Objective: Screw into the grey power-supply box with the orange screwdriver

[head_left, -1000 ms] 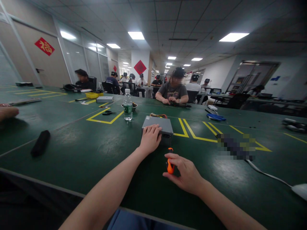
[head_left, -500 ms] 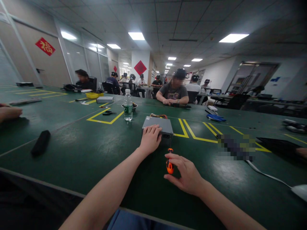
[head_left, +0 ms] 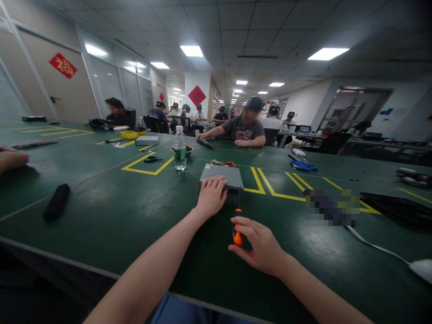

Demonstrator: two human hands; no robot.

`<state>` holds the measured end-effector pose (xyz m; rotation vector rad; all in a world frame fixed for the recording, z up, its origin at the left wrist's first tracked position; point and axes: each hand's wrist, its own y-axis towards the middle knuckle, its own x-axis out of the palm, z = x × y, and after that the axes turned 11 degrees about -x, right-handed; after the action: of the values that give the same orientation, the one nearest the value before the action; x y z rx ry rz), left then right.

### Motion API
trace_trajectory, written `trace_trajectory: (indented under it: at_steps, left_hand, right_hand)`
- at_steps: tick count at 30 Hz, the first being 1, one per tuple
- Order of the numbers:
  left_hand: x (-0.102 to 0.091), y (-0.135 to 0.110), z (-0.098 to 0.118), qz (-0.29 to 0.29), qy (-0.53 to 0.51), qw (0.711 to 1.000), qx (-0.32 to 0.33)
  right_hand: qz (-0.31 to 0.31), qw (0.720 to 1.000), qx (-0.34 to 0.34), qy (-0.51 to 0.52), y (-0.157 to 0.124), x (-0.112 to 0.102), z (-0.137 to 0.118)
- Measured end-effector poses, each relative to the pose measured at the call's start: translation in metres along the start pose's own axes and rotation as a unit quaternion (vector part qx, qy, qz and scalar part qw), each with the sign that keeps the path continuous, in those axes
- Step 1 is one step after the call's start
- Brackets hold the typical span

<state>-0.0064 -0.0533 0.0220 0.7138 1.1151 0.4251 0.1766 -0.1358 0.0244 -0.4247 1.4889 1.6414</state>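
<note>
A grey metal computer power supply lies on the green table, its bundle of coloured wires at the far side. My left hand holds it steady, fingers over the top near the front left and thumb at the front face. An orange and black screwdriver points away from me, its shaft reaching the front right of the power supply. Whether the tip sits in a screw is too small to see. My right hand has its fingertips around the screwdriver's handle.
A water bottle stands left of the power supply, before a bowl. Black pliers and a black case lie further left. Blue gloves and a white cable are right. A co-worker sits opposite.
My right hand and the screwdriver handle have shifted slightly left. My left hand and the power supply stay put. The co-worker opposite has stretched an arm out toward a dark object on the table.
</note>
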Motion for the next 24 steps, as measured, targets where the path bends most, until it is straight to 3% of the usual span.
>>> trace_trajectory:
  at_steps: [4,11,19,24]
  left_hand:
    - [0.000,0.000,0.000,0.001,-0.004,1.000,0.001]
    - [0.000,0.000,-0.001,-0.001,-0.002,1.000,-0.002]
    - [0.001,0.000,0.000,-0.003,0.002,1.000,0.001]
    - [0.000,0.000,-0.001,-0.003,0.004,1.000,-0.002]
  right_hand:
    - [-0.049,0.999,-0.008,-0.010,0.003,-0.006,-0.003]
    - [0.041,0.999,0.006,-0.013,-0.002,0.005,0.002]
    - [-0.035,0.999,0.000,-0.012,0.004,-0.005,-0.002]
    - [0.033,0.999,0.025,0.015,0.000,0.004,0.002]
